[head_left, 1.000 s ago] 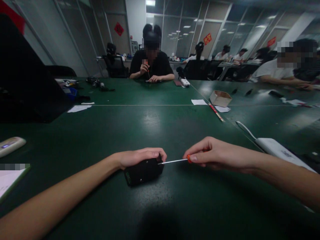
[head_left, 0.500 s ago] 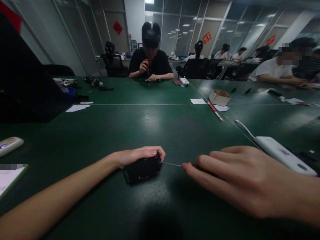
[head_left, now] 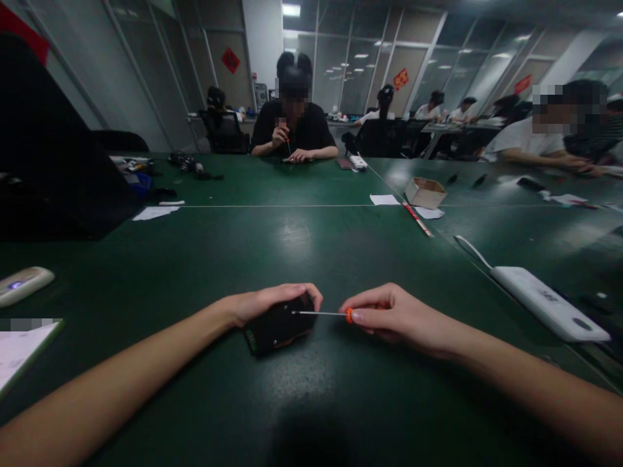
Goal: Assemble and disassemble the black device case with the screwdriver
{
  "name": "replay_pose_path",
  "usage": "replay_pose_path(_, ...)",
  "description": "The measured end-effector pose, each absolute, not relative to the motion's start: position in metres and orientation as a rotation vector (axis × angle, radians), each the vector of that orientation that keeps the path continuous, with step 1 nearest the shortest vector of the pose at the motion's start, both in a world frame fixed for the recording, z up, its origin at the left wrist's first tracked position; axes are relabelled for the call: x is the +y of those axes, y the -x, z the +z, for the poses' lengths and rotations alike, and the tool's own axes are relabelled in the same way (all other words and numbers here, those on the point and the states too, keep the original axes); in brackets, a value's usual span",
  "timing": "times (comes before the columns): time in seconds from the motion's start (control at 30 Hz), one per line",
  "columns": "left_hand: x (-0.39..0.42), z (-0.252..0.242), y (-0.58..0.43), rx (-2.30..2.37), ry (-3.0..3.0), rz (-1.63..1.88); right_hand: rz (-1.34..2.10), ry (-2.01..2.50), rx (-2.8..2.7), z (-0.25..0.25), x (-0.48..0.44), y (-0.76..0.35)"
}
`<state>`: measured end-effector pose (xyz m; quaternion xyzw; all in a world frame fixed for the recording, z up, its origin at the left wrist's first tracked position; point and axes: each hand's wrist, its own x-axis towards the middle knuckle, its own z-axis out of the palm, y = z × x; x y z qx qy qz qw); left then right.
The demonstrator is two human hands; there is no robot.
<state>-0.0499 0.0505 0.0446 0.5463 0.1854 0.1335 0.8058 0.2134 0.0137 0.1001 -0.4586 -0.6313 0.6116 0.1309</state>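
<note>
My left hand (head_left: 277, 301) is closed over the far edge of a flat black device (head_left: 280, 331), which is tilted and shows small screws and a green strip at its left end. What kind of device it is, I cannot make out. In my right hand (head_left: 384, 311) is a screwdriver (head_left: 321, 314), its orange handle pinched between thumb and fingers. The thin metal shaft points left and its tip lies over the upper face of the black device. Whether the tip touches the surface, I cannot tell.
On the green table (head_left: 195, 259), a white power strip (head_left: 548, 301) lies at the right. Farther back are a small open box (head_left: 426, 192) and a red stick (head_left: 417, 219). A white oblong gadget (head_left: 24, 285) sits at left. Across the table, a person (head_left: 294, 126) works with a screwdriver.
My right hand has drawn back from the camera and turned, so the thumb and orange handle now show. The screwdriver's tip has shifted left over the device. My left hand stays put.
</note>
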Motion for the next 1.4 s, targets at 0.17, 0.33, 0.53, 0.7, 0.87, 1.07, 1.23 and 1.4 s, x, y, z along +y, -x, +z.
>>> replay_pose_path(0.17, 0.052, 0.044, 0.050, 0.364, -1.187, 0.338, 1.524, 1.194, -2.196, 0.120, 0.007, -0.208)
replay_pose_path(0.33, 0.050, 0.043, 0.050, 0.356, -1.154, 0.319, 1.029, 1.327, -2.280, 0.146, 0.002, -0.226)
replay_pose_path(0.53, 0.050, 0.045, 0.048, 0.372, -1.198, 0.352, 0.647, 1.178, -2.489, 0.161, -0.009, -0.232)
replay_pose_path(0.7, 0.051, 0.045, 0.049, 0.392, -1.239, 0.333, 0.476, 1.009, -2.617, 0.166, -0.017, -0.224)
replay_pose_path(0.87, 0.049, 0.047, 0.047, 0.421, -1.252, 0.349, 0.259, 0.908, -2.781, 0.166, -0.019, -0.222)
replay_pose_path(1.07, 0.047, 0.050, 0.046, 0.422, -1.266, 0.367, -0.202, 0.740, -2.901, 0.174, -0.033, -0.213)
replay_pose_path(1.23, 0.045, 0.050, 0.048, 0.412, -1.289, 0.370, 0.366, 0.947, -2.818, 0.179, -0.018, -0.209)
replay_pose_path(1.4, 0.047, 0.044, 0.049, 0.399, -1.236, 0.356, 1.168, 1.298, -2.414, 0.160, 0.011, -0.216)
